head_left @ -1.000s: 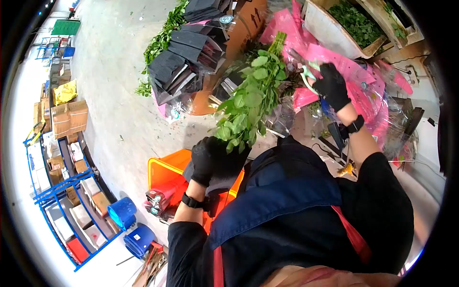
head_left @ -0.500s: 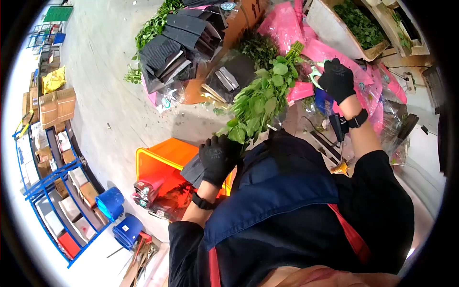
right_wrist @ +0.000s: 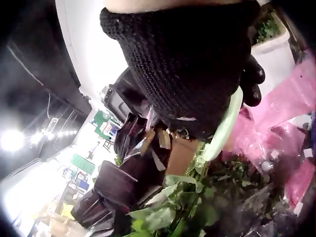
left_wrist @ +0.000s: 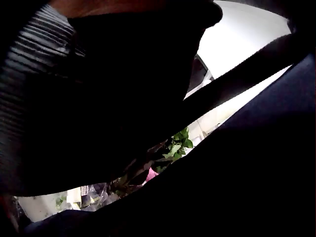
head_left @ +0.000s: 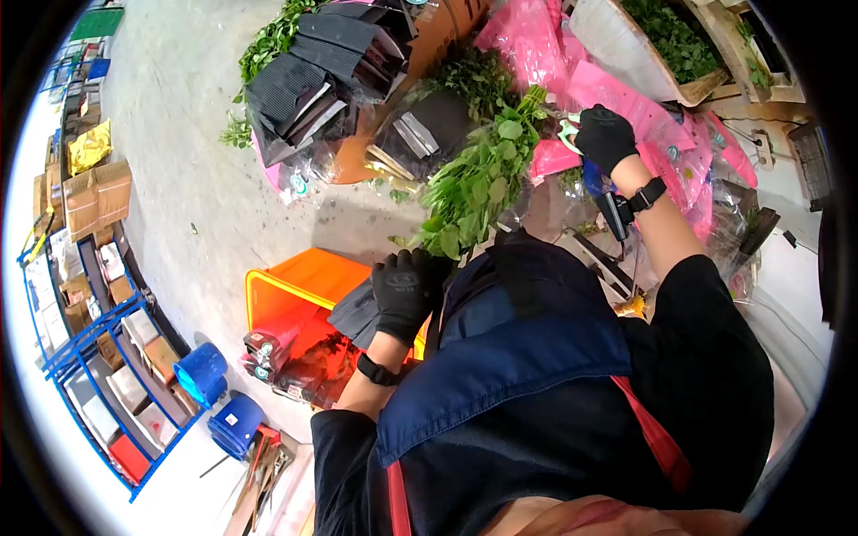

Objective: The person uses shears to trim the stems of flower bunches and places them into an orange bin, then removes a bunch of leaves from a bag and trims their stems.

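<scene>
My left hand, in a black glove, grips dark corrugated paper beside the leafy end of a green bunch; its fingertips are partly hidden. The bunch slants up to the right, its cut stems near the scissors. My gloved right hand holds scissors by mint-green handles, just right of the stems. In the right wrist view the pale handle shows below the glove, above leaves. The left wrist view is mostly dark, with ribbed paper at upper left.
An orange crate with wrapped packets stands below left. Dark wrapped bundles and brown cardboard lie at upper left, pink wrapping at upper right. A white container holds greenery. Blue buckets stand far left.
The stem ends have come down and right, closer to the scissors. My right hand has shifted slightly up and left. The view has shifted, and the orange crate appears further left.
</scene>
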{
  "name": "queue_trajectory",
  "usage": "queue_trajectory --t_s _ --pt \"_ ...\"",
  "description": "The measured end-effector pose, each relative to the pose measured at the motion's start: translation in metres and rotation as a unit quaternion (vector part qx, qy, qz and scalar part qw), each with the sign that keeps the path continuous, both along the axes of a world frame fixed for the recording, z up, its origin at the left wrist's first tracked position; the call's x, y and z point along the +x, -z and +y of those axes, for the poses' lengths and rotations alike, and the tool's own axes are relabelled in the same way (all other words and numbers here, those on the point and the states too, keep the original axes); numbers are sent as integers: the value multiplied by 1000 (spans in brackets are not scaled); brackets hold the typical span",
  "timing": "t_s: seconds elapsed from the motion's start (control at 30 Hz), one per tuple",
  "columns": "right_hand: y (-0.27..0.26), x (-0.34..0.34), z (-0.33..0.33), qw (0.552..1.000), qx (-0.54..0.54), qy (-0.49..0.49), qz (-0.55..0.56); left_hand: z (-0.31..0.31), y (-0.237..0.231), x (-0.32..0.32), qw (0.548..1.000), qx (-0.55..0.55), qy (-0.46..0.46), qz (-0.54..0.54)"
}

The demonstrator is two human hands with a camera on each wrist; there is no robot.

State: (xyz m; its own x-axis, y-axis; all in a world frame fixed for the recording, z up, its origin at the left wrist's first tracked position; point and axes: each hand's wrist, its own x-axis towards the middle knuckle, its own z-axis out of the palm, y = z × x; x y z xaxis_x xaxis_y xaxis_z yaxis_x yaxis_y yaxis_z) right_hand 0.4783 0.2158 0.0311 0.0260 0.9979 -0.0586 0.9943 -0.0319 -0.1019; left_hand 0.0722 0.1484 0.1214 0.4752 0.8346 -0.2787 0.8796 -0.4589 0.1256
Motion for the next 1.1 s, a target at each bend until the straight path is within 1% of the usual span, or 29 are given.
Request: queue_trajectory --t_s 0.1,0.13,0.23,0.27,0.3,0.37,0.4,0.43,0.5,0.53,0.57,0.63,0.7,0.77,0.8,0.83,0.87,0.9,0.93,1.0,1.03,1.07,1.1 --pt "-2 -15 2 1000 -8 -21 -8 -10 11 -8 1000 11 0 -15" --pt "-4 -18 1 999 29 -24 37 -12 10 -7 1000 5 8 -18" --pt "11 -17 0 998 -29 32 41 -16 7 -3 999 -10 19 -31" --pt "8 -14 1 992 -107 54 40 -16 10 -1 999 -13 12 -37" --pt "2 -11 -1 990 -117 46 60 -13 13 0 999 -14 3 -44" --pt "-11 0 -10 996 -52 14 69 -1 11 4 998 -38 1 -52" --pt "12 27 -18 991 -50 72 96 9 10 7 997 -50 -1 -58" --pt "34 49 -23 983 -50 130 123 22 9 10 996 -50 19 -68" --pt "19 49 -27 968 -49 183 162 51 14 20 993 -50 62 -88" --pt "27 54 -33 977 -32 167 130 65 23 26 995 -42 62 -72" --pt "16 44 -35 972 -64 184 130 81 33 32 996 -34 64 -57" --pt "44 51 -57 987 33 29 155 123 57 42 988 -151 3 -2" --pt "60 39 -72 976 -24 86 199 149 68 50 988 -128 65 -65" --pt "74 26 -83 979 -22 27 203 163 93 60 990 -116 9 -75" --pt "75 16 -88 968 -60 59 235 170 111 64 991 -109 -24 -79" --pt "70 1 -92 955 -102 86 266 172 147 70 999 9 -30 -18" --pt "87 -3 -99 961 -84 43 261 169 183 67 999 -4 -11 -46" --pt "120 1 -117 979 -79 5 191 162 199 68 998 -9 -5 -62" --pt "103 -16 -112 960 -188 49 201 154 212 68 997 -14 1 -78" --pt "137 -7 -132 968 -169 -61 174 119 212 74 997 -9 -25 -77" --pt "129 -18 -124 948 -227 9 224 98 220 65 995 -14 -44 -88" --pt "155 -11 -128 953 -249 -33 170 76 226 58 993 -18 -63 -99" --pt "217 30 -148 929 -321 -139 121 47 236 32 988 -29 -78 -129"
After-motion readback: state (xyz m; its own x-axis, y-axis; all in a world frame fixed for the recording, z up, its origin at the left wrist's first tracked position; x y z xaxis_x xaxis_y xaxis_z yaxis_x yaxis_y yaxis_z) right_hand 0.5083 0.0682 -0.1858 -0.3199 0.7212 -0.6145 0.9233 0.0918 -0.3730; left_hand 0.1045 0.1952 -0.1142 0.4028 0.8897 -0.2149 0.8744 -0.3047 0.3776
